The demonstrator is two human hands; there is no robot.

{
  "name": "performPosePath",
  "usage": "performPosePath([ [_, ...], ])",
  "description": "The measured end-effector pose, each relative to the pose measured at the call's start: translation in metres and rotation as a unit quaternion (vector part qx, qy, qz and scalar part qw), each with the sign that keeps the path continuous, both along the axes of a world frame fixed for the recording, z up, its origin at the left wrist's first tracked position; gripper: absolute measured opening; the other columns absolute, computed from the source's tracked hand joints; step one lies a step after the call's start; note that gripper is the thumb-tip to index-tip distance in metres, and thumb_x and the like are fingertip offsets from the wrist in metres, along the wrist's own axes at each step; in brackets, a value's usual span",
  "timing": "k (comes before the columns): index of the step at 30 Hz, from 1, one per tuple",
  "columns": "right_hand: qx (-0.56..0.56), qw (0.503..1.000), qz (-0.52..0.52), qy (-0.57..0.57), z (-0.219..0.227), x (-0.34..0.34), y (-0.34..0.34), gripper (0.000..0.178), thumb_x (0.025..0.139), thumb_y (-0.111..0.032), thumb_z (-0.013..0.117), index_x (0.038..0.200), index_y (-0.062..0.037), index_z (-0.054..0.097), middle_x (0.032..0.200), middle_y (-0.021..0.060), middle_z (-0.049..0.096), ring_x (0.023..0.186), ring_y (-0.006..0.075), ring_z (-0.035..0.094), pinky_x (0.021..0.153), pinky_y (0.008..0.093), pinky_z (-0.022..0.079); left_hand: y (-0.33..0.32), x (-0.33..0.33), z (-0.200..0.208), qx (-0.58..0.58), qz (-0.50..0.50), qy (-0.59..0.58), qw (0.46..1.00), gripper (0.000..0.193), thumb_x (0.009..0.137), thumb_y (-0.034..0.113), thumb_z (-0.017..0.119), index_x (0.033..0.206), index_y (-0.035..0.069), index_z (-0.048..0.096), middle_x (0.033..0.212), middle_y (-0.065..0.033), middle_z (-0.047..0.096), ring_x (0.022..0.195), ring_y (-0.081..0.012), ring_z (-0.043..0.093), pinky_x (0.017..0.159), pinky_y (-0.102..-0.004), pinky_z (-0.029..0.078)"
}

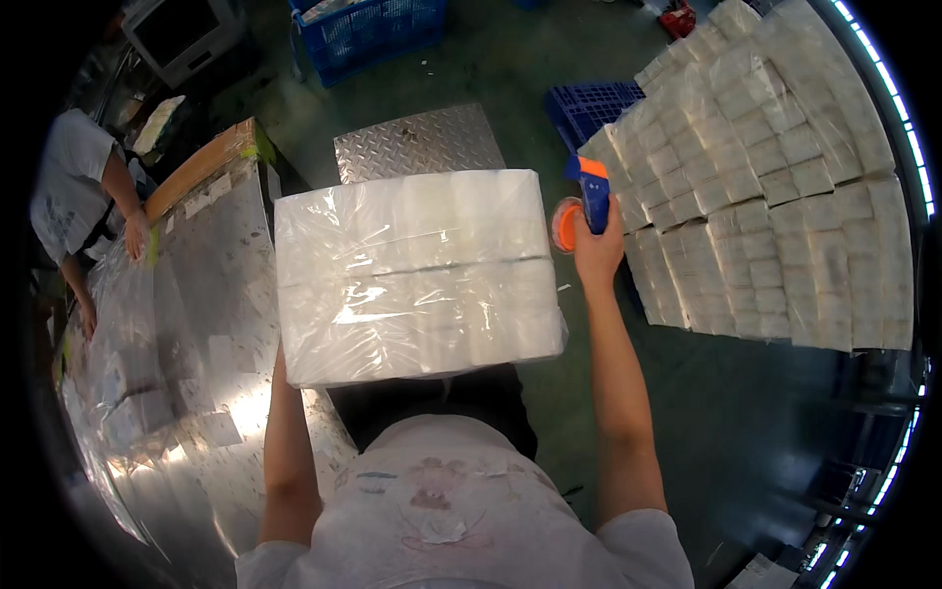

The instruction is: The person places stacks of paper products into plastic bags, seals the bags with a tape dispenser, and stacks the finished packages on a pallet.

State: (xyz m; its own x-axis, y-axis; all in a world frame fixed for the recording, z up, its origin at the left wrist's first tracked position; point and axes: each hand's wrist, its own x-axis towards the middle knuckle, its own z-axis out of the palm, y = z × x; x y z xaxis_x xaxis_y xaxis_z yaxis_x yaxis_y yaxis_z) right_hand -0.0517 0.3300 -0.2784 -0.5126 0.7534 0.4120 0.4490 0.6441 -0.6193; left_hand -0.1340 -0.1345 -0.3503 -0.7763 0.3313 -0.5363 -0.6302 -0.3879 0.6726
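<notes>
A large block of white rolls or packs point(417, 275), wrapped in clear shiny plastic, is in front of my body. My left forearm reaches its near left corner; the left hand is hidden by the block, so its fingers cannot be seen. To the right of the block, my right hand point(601, 245) is closed around a blue and orange tape dispenser point(595, 196). A roll of clear tape with an orange core point(565, 226) sits on the dispenser's left side, close to the block's right edge without clearly touching it.
A metal-topped table point(221, 285) with clear plastic film stands at the left, another person's hand point(136, 236) at its far edge. Beyond the block is a diamond-plate metal platform point(422, 142). Plastic-wrapped white packs point(746, 187) are piled at the right by a blue pallet point(589, 106); a blue crate point(373, 39) stands farther back.
</notes>
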Motion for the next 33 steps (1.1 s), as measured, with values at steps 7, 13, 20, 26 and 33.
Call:
performPosePath([
  [7, -0.053, 0.947, -0.004, -0.317, -0.079, 0.009, -0.016, 0.068, 0.070, -0.040, 0.067, 0.129, -0.0153, 0.043, 0.094, 0.0189, 0.056, 0.087, 0.0375, 0.058, 0.073, 0.0461, 0.048, -0.013, 0.012, -0.015, 0.024, 0.022, -0.008, 0.999, 0.024, 0.087, 0.013, 0.050, 0.107, 0.000, 0.055, 0.098, -0.0074, 0.061, 0.078, -0.0138, 0.060, 0.068, -0.0243, 0.050],
  [13, -0.091, 0.949, -0.055, -0.298, -0.044, 0.074, 0.002, 0.066, 0.065, -0.037, 0.066, 0.124, -0.0130, 0.050, 0.099, 0.0192, 0.059, 0.093, 0.0369, 0.059, 0.078, 0.0449, 0.047, -0.038, 0.016, -0.018, -0.236, -0.041, 0.183, 0.953, 0.021, 0.086, 0.009, 0.054, 0.105, 0.001, 0.057, 0.089, -0.0047, 0.062, 0.074, -0.0107, 0.058, 0.065, -0.0216, 0.047],
  [20, -0.286, 0.932, 0.092, 0.203, 0.086, 0.052, -0.060, 0.047, 0.081, -0.012, 0.057, 0.125, -0.0020, 0.044, 0.099, 0.0122, 0.058, 0.089, 0.0217, 0.057, 0.081, 0.0318, 0.046, -0.014, 0.026, 0.107, -0.224, 0.150, 0.263, 0.926, 0.011, 0.090, 0.012, 0.052, 0.092, 0.003, 0.058, 0.062, 0.0027, 0.047, 0.055, -0.0054, 0.040, 0.053, -0.0198, 0.033],
  [26, -0.707, 0.603, 0.189, 0.318, 0.112, 0.014, -0.179, 0.033, 0.085, -0.025, 0.048, 0.112, -0.0068, 0.049, 0.085, 0.0048, 0.053, 0.072, 0.0149, 0.049, 0.066, 0.0276, 0.043, 0.067, 0.077, 0.182, -0.072, -0.109, 0.453, 0.882, 0.016, 0.083, 0.007, 0.059, 0.098, 0.001, 0.058, 0.074, -0.0044, 0.054, 0.065, -0.0125, 0.053, 0.060, -0.0241, 0.042],
  [33, -0.471, 0.796, 0.311, 0.218, 0.100, 0.040, -0.217, 0.058, 0.080, -0.006, 0.055, 0.131, 0.0046, 0.029, 0.095, 0.0088, 0.049, 0.079, 0.0157, 0.047, 0.072, 0.0319, 0.043, 0.089, 0.105, 0.197, -0.124, -0.214, 0.456, 0.855, 0.037, 0.079, 0.004, 0.062, 0.115, 0.001, 0.053, 0.083, -0.0080, 0.058, 0.061, -0.0125, 0.054, 0.055, -0.0247, 0.044],
])
